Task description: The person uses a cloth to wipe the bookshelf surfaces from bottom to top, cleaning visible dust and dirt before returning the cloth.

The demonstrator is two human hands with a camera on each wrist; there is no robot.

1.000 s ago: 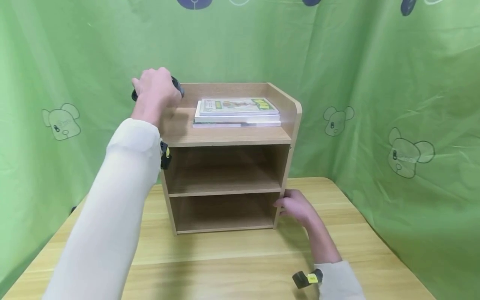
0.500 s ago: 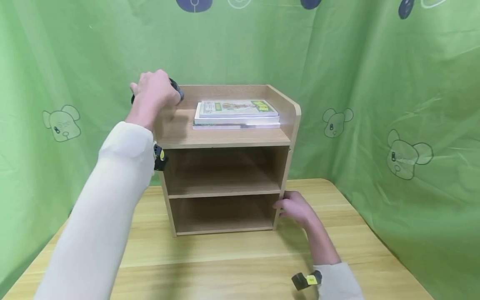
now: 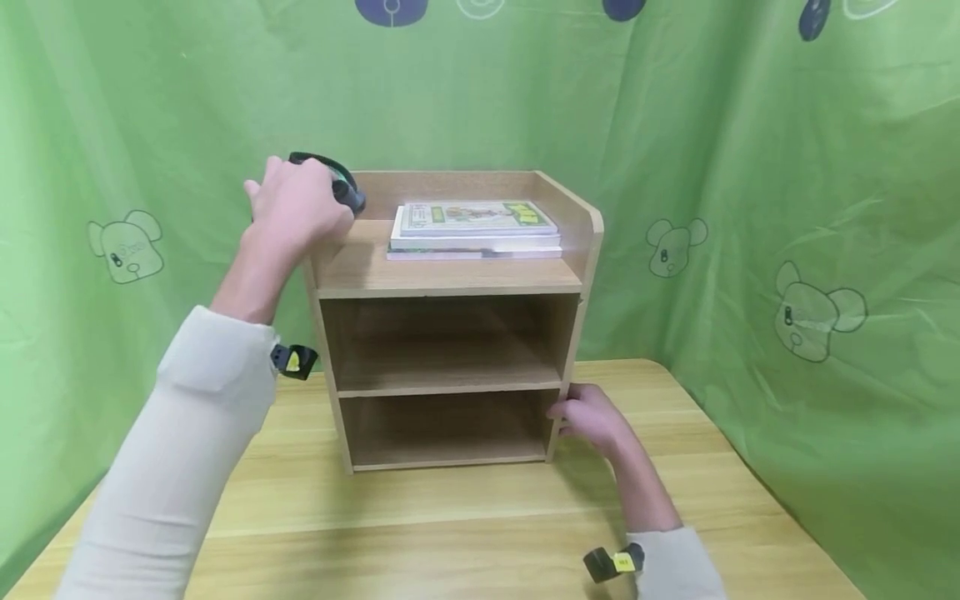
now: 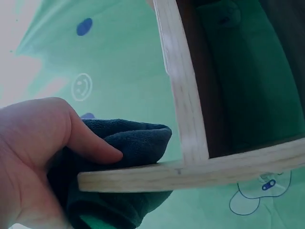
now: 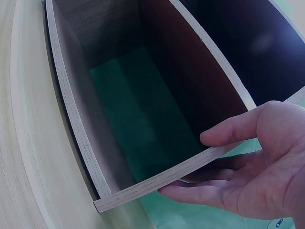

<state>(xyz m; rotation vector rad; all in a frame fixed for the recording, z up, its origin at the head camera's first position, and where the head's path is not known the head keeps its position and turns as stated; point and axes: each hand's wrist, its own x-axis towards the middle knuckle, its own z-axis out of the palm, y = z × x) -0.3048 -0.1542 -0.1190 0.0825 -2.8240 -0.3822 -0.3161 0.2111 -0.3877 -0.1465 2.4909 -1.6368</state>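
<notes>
A small wooden shelf unit (image 3: 457, 390) with two open compartments and a raised rim stands on the table. My left hand (image 3: 288, 208) grips a dark cloth (image 3: 348, 194) at the top of its left side panel. Seen from the left wrist, the cloth (image 4: 138, 143) is folded over both faces of the panel's edge (image 4: 138, 178), with the thumb (image 4: 102, 148) pressing one face. Down on the right, my right hand (image 3: 592, 417) holds the right side panel by the lower compartment, thumb (image 5: 228, 131) inside and fingers (image 5: 200, 193) outside.
A small stack of books (image 3: 476, 232) lies on the unit's top, towards the right. Pale wooden tabletop (image 3: 450, 533) runs out in front and to both sides. A green curtain (image 3: 480, 92) with cartoon prints surrounds the table.
My left hand has shifted a little left and down along the panel's top, its forearm swinging lower, and more of the cloth shows. The right hand keeps its hold.
</notes>
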